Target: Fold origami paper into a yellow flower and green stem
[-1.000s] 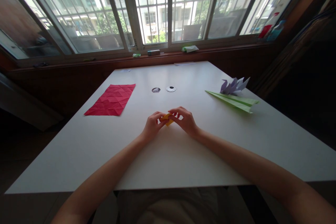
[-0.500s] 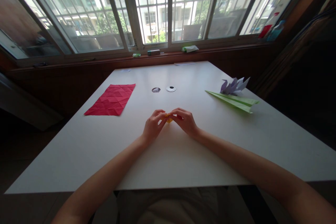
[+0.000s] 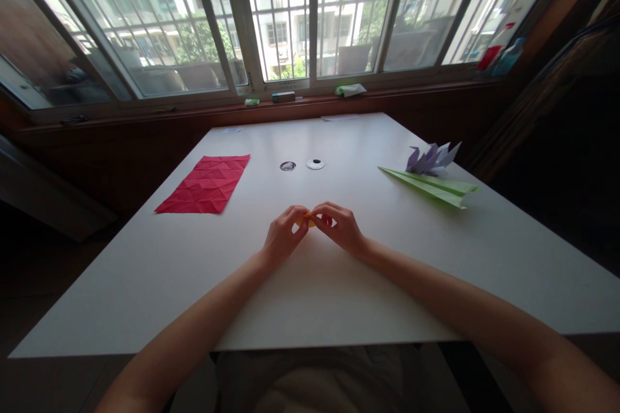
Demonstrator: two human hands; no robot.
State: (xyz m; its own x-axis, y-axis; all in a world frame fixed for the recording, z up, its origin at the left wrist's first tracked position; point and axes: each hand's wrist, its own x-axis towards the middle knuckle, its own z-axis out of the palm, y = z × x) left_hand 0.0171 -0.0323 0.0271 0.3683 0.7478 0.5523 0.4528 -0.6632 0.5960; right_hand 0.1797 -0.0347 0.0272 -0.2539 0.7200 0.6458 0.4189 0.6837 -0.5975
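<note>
Between my two hands is a small piece of folded yellow paper [image 3: 310, 222], mostly covered by my fingers, so its shape is unclear. My left hand [image 3: 285, 230] pinches it from the left with thumb and forefinger. From the right, my right hand [image 3: 339, 226] grips it the same way, and the fingertips of both hands nearly meet. Beyond them lie two round stickers, a dark patterned one [image 3: 288, 166] and a white one with a black spot [image 3: 315, 164].
All this is on a white table [image 3: 310, 297]. Creased red paper [image 3: 206, 186] lies at left. At right are a green paper plane [image 3: 431, 188] and purple folded paper cranes [image 3: 430, 159]. Small packets, including a green-white one [image 3: 351, 90], sit on the sill below the barred window.
My fingers have shifted slightly on the yellow paper, and more of it now shows on the left. My right hand has tilted a little. The other things stay put.
</note>
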